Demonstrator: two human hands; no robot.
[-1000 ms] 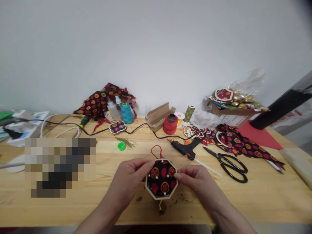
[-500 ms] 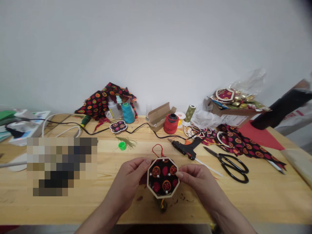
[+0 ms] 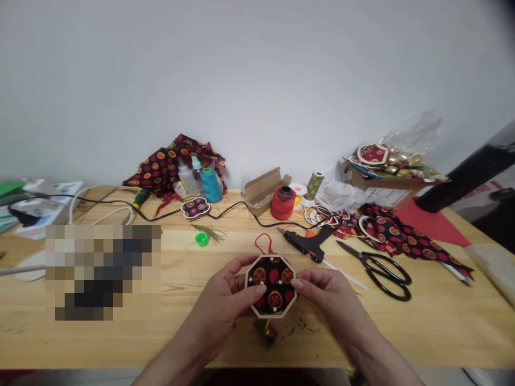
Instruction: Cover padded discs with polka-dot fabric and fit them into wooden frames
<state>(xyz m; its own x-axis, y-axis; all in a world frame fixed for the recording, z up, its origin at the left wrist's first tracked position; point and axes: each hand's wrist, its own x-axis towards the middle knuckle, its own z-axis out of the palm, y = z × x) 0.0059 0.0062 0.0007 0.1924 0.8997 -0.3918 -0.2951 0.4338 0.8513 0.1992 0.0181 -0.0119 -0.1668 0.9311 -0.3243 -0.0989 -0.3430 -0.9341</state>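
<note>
Both my hands hold an octagonal ornament point(image 3: 271, 284) just above the wooden table point(image 3: 422, 321). It has a pale wooden rim, black cloth with red and orange circles, small white beads and a red cord loop at the top. My left hand point(image 3: 227, 297) grips its left edge, thumb lying across the cloth face. My right hand point(image 3: 325, 292) pinches the right edge. A small tassel hangs beneath the ornament, partly hidden.
A black glue gun point(image 3: 308, 244) and black scissors point(image 3: 380, 268) lie right of my hands. Thread spools point(image 3: 281, 202), bottles, patterned cloth point(image 3: 169, 163) and a small open cardboard box point(image 3: 261, 190) line the back. A box of ornaments point(image 3: 386, 171) is far right. A green cap point(image 3: 201, 239) lies centre-left.
The ornament has risen slightly and moved a little right. My left thumb has slid from the rim onto the cloth face.
</note>
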